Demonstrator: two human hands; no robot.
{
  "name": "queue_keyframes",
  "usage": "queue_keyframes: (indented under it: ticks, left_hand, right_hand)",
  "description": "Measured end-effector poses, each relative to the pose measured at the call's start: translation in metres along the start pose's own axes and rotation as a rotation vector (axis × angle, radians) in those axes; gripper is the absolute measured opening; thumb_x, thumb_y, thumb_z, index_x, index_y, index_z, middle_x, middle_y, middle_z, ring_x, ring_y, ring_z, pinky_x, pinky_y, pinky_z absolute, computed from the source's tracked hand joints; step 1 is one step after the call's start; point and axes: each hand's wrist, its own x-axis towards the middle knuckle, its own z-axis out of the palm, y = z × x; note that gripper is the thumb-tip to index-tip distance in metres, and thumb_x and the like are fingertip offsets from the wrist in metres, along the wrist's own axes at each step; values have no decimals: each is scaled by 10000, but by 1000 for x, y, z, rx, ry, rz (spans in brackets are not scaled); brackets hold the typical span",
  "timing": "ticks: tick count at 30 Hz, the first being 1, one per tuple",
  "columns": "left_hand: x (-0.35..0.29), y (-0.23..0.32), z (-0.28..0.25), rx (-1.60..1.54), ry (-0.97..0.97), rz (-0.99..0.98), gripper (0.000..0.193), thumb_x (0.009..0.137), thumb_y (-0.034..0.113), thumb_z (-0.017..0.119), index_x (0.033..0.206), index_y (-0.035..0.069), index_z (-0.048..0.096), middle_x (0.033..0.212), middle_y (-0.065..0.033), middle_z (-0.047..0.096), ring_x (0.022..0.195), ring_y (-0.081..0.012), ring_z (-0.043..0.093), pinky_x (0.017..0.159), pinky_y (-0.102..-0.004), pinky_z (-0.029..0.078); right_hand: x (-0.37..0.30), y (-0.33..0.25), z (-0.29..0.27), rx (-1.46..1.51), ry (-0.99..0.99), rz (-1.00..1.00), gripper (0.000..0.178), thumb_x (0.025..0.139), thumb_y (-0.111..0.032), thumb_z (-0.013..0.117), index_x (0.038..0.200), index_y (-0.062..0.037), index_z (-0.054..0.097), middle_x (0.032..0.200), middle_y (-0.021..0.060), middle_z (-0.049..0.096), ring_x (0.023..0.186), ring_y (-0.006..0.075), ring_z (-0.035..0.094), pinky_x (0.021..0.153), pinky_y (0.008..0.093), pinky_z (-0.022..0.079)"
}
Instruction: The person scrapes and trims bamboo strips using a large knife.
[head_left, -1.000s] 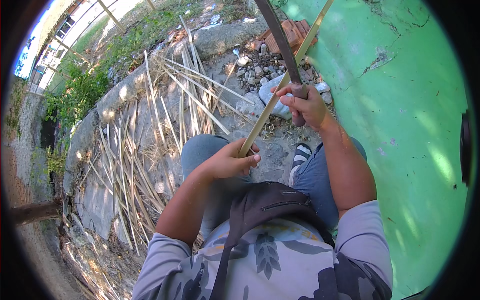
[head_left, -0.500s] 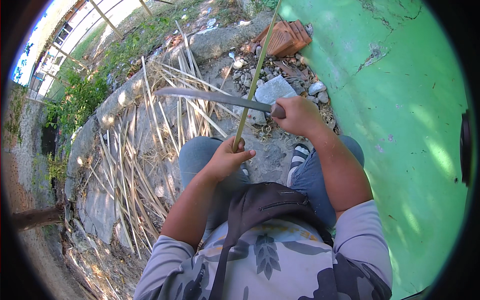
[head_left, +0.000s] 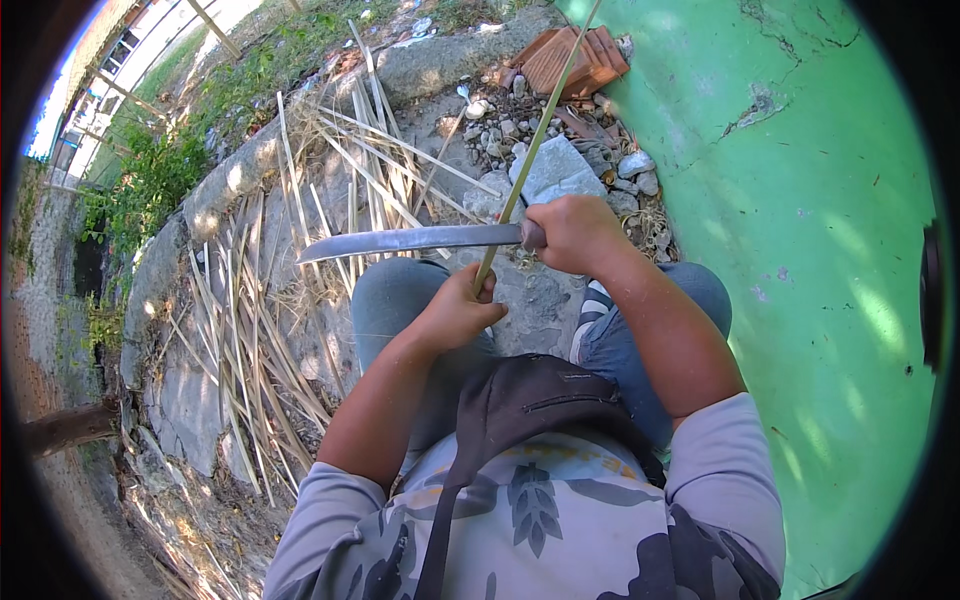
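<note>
Two bare hands, listed with twelve o'clock straight ahead of the person.

Left hand (head_left: 455, 312): fingers pinching the near end of one thin strip (head_left: 543, 130). Strip: yellow-green, narrow; long axis running from these fingers toward one o'clock, far end reaching the top of the view.

Right hand (head_left: 580, 235): placed at two o'clock from the left; fingers wrapped round the handle of one long knife (head_left: 410, 240), back of the hand uppermost, fingertips hidden. Blade: slightly curved, pointing to nine o'clock.

Crossing: blade and strip, steeply angled to each other, meet in the view just beyond the left fingers, near the handle end. Left hand, being on the strip, is the nearer to it; right hand, just beside. Contact of blade with strip: cannot be told.

Surroundings: many loose strips (head_left: 250, 350) on the ground at nine o'clock from the left hand; one pale stone slab (head_left: 560, 172) and several reddish tiles (head_left: 573, 65) near twelve from the right; green floor (head_left: 820, 300) at three.
</note>
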Motion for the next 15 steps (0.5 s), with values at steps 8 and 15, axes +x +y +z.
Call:
queue_keyframes:
  ticks: [8, 15]
  left_hand:
    - [6, -8, -3, 30, 5, -44, 275, 768, 28, 667, 975, 54, 487, 788, 8, 471, 705, -110, 467, 628, -296, 414]
    - [7, -6, -2, 57, -12, -58, 273, 776, 38, 659, 1003, 42, 508, 796, -9, 493, 710, -131, 490, 636, -303, 426]
  right_hand:
    - [2, -7, -1, -7, -77, 61, 167, 732, -178, 708, 895, -186, 744, 851, 120, 736, 840, 331, 722, 755, 466, 566]
    - [9, 25, 7, 99, -26, 132, 135, 749, -207, 717, 866, -139, 701, 771, 140, 694, 775, 370, 690, 697, 496, 542]
